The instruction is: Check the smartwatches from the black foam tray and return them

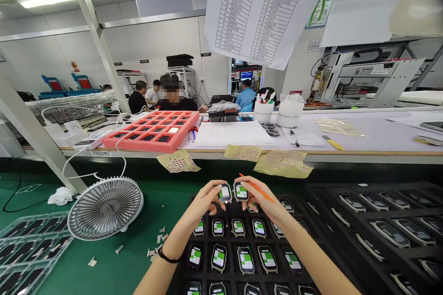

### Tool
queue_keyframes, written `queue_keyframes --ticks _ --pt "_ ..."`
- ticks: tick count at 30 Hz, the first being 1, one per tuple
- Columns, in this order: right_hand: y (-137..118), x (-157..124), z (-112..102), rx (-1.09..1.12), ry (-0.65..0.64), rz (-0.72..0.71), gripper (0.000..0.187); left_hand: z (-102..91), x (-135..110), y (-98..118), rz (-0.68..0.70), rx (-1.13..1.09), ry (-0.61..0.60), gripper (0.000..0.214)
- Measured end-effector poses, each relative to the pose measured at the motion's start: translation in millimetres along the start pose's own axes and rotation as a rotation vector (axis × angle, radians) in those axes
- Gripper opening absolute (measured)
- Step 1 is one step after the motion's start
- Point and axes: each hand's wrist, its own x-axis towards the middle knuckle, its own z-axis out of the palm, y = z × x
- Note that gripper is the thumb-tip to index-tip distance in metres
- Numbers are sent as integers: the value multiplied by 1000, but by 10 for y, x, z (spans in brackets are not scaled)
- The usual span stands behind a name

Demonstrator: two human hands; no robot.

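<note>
My left hand [209, 196] is closed on a smartwatch case [225, 193], gripped at its edge between thumb and fingers. Beside it, a second smartwatch case [241, 191] is pinched in my right hand [263, 199]. A thin orange stick with a pointed end [258, 187] also lies in the right hand, slanting across its fingers. Both held watches face me with lit screens. Under my hands is a black foam tray [228, 239] whose pockets hold several strapless watches, such as one watch [246, 260], mostly with green and white screens.
More black trays with watches [391, 233] stand to the right. On the left are a fan [107, 209], a clear plastic tray [60, 248] and scraps [92, 262] on the green mat. A red foam tray [178, 145] and papers [233, 132] occupy the shelf. Several people sit beyond.
</note>
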Motion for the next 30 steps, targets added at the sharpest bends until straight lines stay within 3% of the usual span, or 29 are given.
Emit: queue_keyframes --ticks 14,30 --pt "-20 -91 22 -52 -177 -42 33 28 -23 -29 50 58 24 41" --pt "-58 -128 47 -54 -99 -49 33 39 -124 28 63 83 -8 42"
